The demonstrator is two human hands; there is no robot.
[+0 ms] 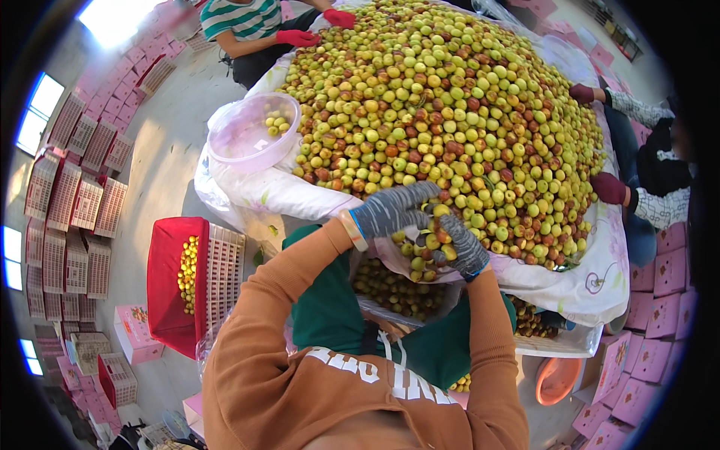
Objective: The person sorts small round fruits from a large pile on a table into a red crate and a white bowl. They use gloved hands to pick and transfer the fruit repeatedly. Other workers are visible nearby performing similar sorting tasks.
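A big heap of green, yellow and red-brown jujube-like fruits covers a table spread with a white flowered cloth. Both my hands wear grey knit gloves at the heap's near edge. My left hand reaches over the fruits with its fingers apart; whether it holds any is hidden. Several fruits lie against the fingers of my right hand, which is curled around some of them. Below my hands, more fruits fill a container between my knees. A clear plastic basin with some fruits stands at the table's left corner.
A crate with red lining holds yellow fruits at left. Red-gloved hands of a person touch the heap at top left; another person's dark-red-gloved hands are at right. An orange basin, pink boxes and stacked crates stand around.
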